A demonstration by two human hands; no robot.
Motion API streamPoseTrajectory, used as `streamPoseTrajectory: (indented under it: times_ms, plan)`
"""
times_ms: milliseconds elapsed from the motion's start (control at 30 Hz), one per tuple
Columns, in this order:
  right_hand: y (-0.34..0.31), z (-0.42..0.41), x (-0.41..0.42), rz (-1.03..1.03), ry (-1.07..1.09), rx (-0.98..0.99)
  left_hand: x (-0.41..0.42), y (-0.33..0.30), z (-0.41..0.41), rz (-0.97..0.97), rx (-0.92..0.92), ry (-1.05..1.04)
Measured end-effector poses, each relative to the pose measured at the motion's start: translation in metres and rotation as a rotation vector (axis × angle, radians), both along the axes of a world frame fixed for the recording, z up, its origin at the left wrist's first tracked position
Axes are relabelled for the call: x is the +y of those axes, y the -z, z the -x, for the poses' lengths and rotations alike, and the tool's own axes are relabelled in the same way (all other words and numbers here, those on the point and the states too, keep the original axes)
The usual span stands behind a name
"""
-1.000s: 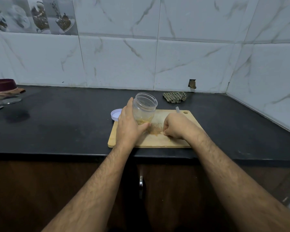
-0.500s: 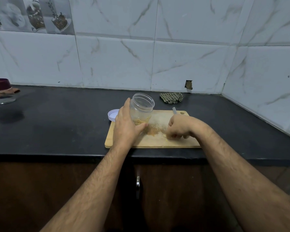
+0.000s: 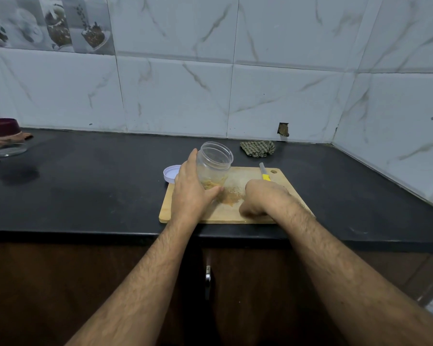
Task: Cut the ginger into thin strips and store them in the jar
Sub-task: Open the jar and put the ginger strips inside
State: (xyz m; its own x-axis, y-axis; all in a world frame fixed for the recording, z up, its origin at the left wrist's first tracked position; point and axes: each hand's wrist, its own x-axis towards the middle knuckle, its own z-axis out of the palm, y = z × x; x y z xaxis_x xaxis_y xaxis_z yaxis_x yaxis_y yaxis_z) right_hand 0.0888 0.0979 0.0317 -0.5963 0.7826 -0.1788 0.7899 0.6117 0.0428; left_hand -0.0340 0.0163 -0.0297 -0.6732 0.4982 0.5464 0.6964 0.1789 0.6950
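Note:
A clear plastic jar [image 3: 215,163] stands tilted to the right on the wooden cutting board [image 3: 255,216], with some ginger strips in its bottom. My left hand [image 3: 191,193] grips the jar from the left side. A small heap of ginger strips [image 3: 231,197] lies on the board just right of the jar. My right hand [image 3: 263,199] rests on the board beside the heap with its fingers curled down; what they hold is hidden. A knife [image 3: 264,172] with a yellow handle lies at the board's far edge.
The jar's white lid [image 3: 171,173] lies on the black counter [image 3: 85,191] left of the board. A checked cloth [image 3: 258,148] sits by the back wall. A glass container with a dark red lid [image 3: 3,136] stands far left. The counter edge runs just below the board.
My right hand has slid a little toward me and to the right across the board. The jar and my left hand stay in place.

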Motion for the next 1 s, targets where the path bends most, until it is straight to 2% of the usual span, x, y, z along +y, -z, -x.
streamPoseTrajectory:
  times_ms: [100, 233, 300, 367, 533, 600, 700, 900, 1000]
  plan:
    - [-0.010, -0.007, 0.007, 0.107, -0.059, 0.090, -0.001, 0.000, 0.000, -0.002, -0.016, 0.006]
    - [-0.049, -0.013, 0.019, 0.252, -0.169, 0.666, 0.000, 0.000, 0.002, -0.007, -0.047, 0.034]
    - [-0.069, -0.006, 0.020, 0.213, -0.240, 0.834, 0.001, 0.000, 0.001, -0.001, -0.062, 0.054]
    - [-0.081, 0.008, 0.016, 0.149, -0.323, 0.810, 0.001, 0.000, 0.001, -0.002, -0.077, 0.062]
    - [-0.075, 0.047, 0.021, -0.036, -0.402, 0.530, 0.001, 0.000, 0.001, 0.000, -0.125, 0.081]
    - [-0.071, 0.054, 0.021, -0.108, -0.410, 0.488, 0.000, 0.000, 0.001, -0.009, -0.127, 0.085]
    - [-0.067, 0.054, 0.019, -0.118, -0.417, 0.527, 0.000, 0.001, 0.003, -0.003, -0.136, 0.087]
    - [-0.061, 0.043, 0.029, -0.077, -0.335, 0.825, -0.004, -0.004, 0.003, -0.025, -0.196, 0.114]
    - [-0.052, 0.036, 0.031, 0.044, -0.319, 0.841, -0.006, -0.006, 0.003, -0.016, -0.200, 0.115]
